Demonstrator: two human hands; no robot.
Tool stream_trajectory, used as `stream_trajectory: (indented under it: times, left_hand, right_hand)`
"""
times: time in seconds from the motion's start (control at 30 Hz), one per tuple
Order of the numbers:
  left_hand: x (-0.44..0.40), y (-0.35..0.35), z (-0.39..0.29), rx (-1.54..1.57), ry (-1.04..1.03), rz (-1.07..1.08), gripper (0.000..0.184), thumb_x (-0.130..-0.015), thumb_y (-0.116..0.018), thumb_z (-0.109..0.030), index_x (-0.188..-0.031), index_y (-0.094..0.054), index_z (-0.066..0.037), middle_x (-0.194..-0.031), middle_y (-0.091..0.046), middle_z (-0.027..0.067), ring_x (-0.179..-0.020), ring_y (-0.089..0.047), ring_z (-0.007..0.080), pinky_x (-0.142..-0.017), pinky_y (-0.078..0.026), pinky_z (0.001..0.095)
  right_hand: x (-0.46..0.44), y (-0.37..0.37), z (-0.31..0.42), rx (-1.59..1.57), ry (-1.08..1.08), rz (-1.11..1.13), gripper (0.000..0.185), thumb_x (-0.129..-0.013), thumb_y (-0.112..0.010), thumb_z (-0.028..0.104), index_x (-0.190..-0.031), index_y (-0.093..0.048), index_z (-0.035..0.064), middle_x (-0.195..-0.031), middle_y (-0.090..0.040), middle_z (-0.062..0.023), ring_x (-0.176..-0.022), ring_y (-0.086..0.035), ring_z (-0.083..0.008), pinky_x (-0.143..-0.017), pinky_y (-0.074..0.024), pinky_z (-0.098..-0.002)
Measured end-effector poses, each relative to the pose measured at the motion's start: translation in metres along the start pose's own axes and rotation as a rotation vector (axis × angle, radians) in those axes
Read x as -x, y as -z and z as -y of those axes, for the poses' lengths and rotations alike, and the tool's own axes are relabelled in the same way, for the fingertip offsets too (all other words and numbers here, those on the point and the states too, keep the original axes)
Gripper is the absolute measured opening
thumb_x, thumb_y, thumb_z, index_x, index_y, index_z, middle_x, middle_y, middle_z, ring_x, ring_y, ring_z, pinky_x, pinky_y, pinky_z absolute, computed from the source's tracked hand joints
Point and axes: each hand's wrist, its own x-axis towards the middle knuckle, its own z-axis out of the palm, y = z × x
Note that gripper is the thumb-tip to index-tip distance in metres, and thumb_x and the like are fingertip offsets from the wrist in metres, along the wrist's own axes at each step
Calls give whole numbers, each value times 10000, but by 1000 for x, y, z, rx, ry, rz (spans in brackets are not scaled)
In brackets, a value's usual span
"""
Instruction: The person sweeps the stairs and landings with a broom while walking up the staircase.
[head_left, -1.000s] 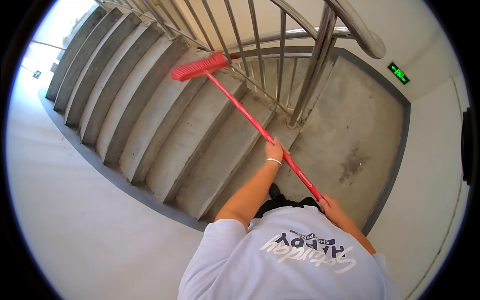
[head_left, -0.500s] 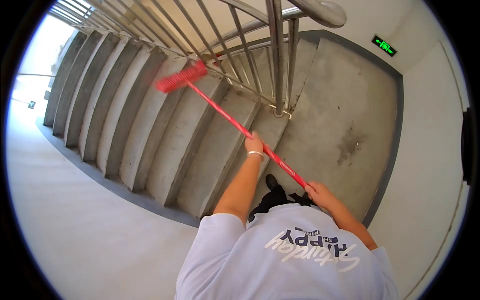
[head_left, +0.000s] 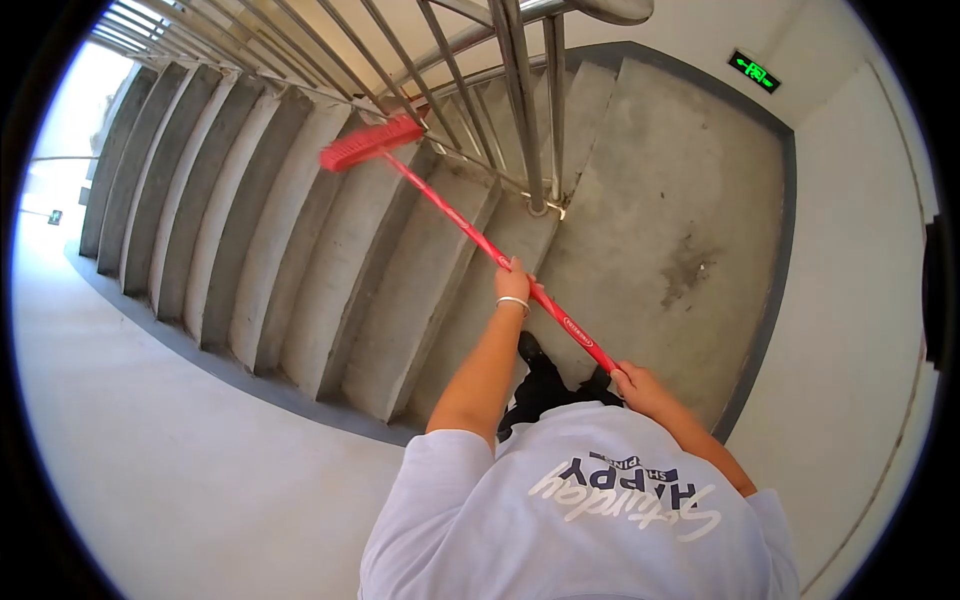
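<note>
The left hand (head_left: 512, 283) is grasping the red broom (head_left: 440, 203) partway along its handle; the right hand (head_left: 642, 388) is gripping the near end. The broom's head (head_left: 372, 143) is extending over the stairs (head_left: 335, 270), lying beside the railing (head_left: 524, 120). Step contact is remaining unclear.
</note>
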Motion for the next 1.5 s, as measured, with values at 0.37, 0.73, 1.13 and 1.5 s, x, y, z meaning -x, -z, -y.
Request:
stream_trajectory:
  times: [0.37, 0.73, 1.13, 1.5]
  left_hand:
    - [19, -15, -3, 100, -74, 72, 296, -927, -442, -261, -865, -399, 25, -576, -509, 113, -412, -544, 256, -399, -505, 378]
    - [69, -25, 69, 36, 152, 105, 290, -912, -474, -225, -881, -415, 58, -628, -560, 172, -462, -581, 305, -436, -524, 416]
    - [82, -26, 102, -165, 267, 114, 312, -895, -495, -246, -844, -442, 57, -676, -560, 160, -552, -604, 300, -502, -556, 459]
    - [35, -28, 115, -201, 293, 141, 301, -893, -491, -256, -860, -435, 38, -678, -578, 185, -537, -613, 316, -499, -550, 491]
  right_hand:
    - [9, 17, 3, 76, -28, -52, 290, -910, -465, 300, -949, -551, 25, -787, -593, -224, -729, -575, -385, -658, -446, -433]
    - [68, 32, -50, 26, -79, -42, 291, -919, -455, 313, -983, -560, 48, -720, -582, -201, -648, -566, -356, -613, -446, -423]
    - [98, 44, -64, 171, -78, -25, 292, -917, -450, 320, -982, -557, 56, -753, -595, -215, -688, -572, -390, -619, -450, -436]
    - [68, 16, -88, -77, -55, -47, 284, -916, -459, 298, -966, -551, 34, -758, -588, -229, -710, -564, -409, -622, -437, -455]
